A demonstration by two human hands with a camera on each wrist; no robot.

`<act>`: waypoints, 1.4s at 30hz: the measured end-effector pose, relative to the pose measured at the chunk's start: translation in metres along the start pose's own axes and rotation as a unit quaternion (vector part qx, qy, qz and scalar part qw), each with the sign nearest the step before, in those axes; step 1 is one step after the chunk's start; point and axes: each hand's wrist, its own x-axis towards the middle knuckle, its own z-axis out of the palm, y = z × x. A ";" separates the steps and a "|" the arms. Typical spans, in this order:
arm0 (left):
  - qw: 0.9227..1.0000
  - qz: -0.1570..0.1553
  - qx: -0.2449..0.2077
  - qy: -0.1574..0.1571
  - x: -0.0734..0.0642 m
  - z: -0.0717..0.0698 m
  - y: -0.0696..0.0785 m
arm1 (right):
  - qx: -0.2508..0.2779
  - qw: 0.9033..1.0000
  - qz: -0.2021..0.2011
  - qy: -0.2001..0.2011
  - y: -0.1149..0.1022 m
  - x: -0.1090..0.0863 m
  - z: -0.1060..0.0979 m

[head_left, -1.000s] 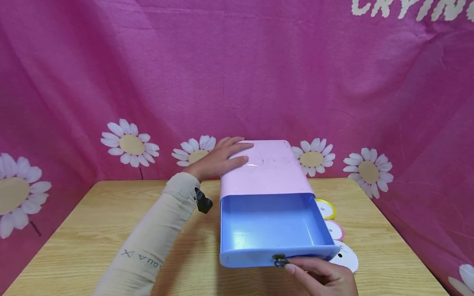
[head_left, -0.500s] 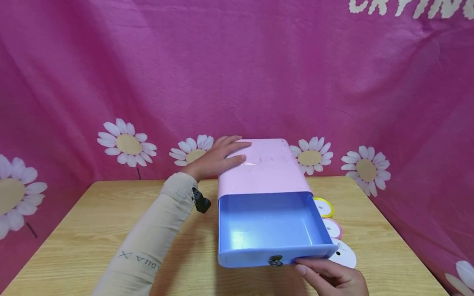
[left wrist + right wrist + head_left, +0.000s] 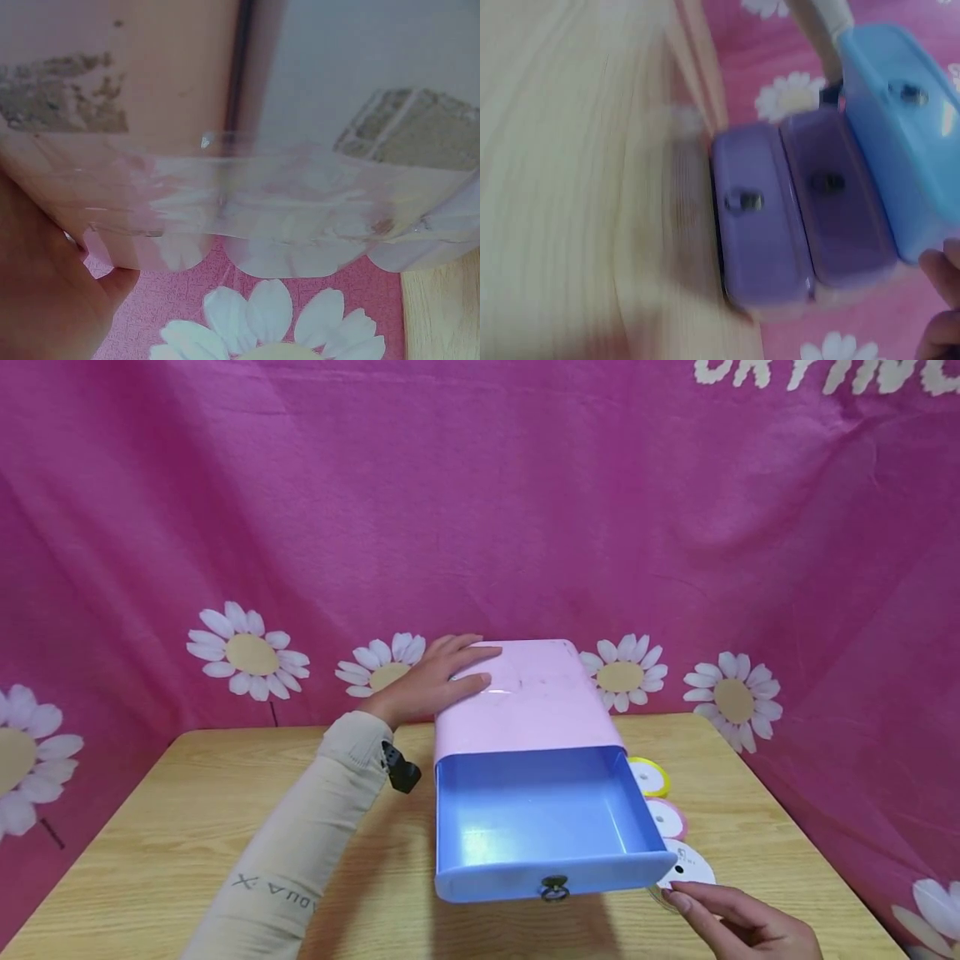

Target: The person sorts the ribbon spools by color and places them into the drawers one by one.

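Observation:
A pink drawer cabinet (image 3: pixel 532 710) stands on the table, its top blue drawer (image 3: pixel 555 875) pulled out with nothing inside. My left hand (image 3: pixel 431 681) rests on the cabinet's top with fingers spread. In the left wrist view, the left hand (image 3: pixel 52 292) lies beside a cabinet side with clear tape (image 3: pixel 285 195). My right hand (image 3: pixel 738 922) is at the drawer's front right corner, thumb and forefinger close together by a white spool (image 3: pixel 688 864). Nothing held shows there. The right wrist view catches only some fingers (image 3: pixel 941 289) near the blue drawer.
Behind the white spool lie a pink-rimmed spool (image 3: pixel 666 819) and a yellow-rimmed spool (image 3: pixel 648 777). A dark ring pull (image 3: pixel 554 888) hangs on the blue drawer. Two purple drawers (image 3: pixel 761 217) below it are pushed in. A pink flowered cloth (image 3: pixel 480 510) hangs behind the table (image 3: pixel 255 793).
My right hand has let go of the drawer's ring pull and moved right, past the drawer's corner, to the white spool. The left hand stays on the cabinet; the drawer remains pulled out.

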 end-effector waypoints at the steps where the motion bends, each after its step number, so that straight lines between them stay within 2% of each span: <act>1: 1.000 0.002 0.001 0.001 0.000 0.000 0.000 | -0.010 1.000 0.002 -0.007 0.002 0.003 -0.003; 3: 1.000 0.007 0.003 0.003 0.000 0.000 -0.001 | -0.031 0.999 0.016 -0.027 0.007 0.009 -0.008; 6: 1.000 0.009 0.002 0.007 -0.001 0.000 -0.002 | -0.075 0.995 0.016 -0.060 0.014 0.018 -0.012; 9: 1.000 0.001 -0.002 0.006 -0.002 0.000 -0.002 | -0.123 0.989 -0.016 -0.075 0.024 0.027 -0.012; 13: 1.000 -0.003 -0.004 0.006 -0.004 0.000 -0.002 | -0.179 0.979 -0.068 -0.075 0.036 0.035 -0.011; 16: 1.000 0.004 -0.003 0.010 -0.004 0.000 -0.003 | -0.216 0.970 -0.080 -0.074 0.044 0.042 -0.012; 29: 1.000 0.014 -0.010 0.020 -0.003 -0.001 -0.002 | -0.253 0.955 -0.026 -0.155 0.063 0.062 -0.010; 35: 1.000 0.014 -0.013 0.019 -0.001 0.001 -0.002 | -0.279 0.945 -0.022 -0.172 0.072 0.066 -0.006; 42: 1.000 0.013 -0.011 0.017 0.000 0.002 -0.002 | -0.298 0.934 0.003 -0.199 0.075 0.070 -0.004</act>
